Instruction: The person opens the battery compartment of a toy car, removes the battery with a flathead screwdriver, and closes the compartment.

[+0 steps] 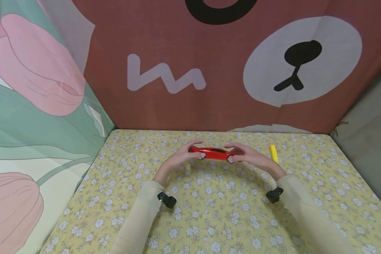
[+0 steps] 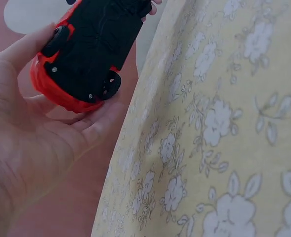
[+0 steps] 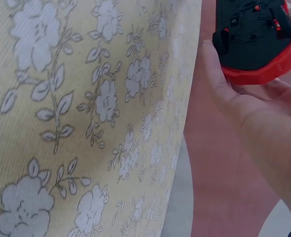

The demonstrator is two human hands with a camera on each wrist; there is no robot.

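A: At the far left, what is the left hand (image 1: 181, 157) doing?
B: It is clamped on the left end of the red car (image 1: 215, 153), thumb on the near side, fingers round the far side.
A: And the car?
B: It is held above the worktop (image 1: 209, 218), between the two hands, wheels (image 2: 112, 85) down. Both wrist views show its black underside (image 2: 98, 47).
A: How would it handle?
B: Probably light and stiff, hard plastic by the look of it. The body has a gloss, so dry fingertips might slide a little.
A: Anything fragile?
B: The wheels seem the weakest part. They may turn under a thumb, so the firm body sides just beside them should give a surer hold. Gentle pressure ought to do.
A: Then the right hand (image 1: 249, 155)?
B: It is clamped on the right end, with its thumb by a wheel there. Holding both ends should keep the car from tipping; one hand across the middle would probably manage too.
A: Farther right?
B: A yellow stick (image 1: 273, 154) lies on the worktop, just beyond the right wrist (image 1: 276, 171).
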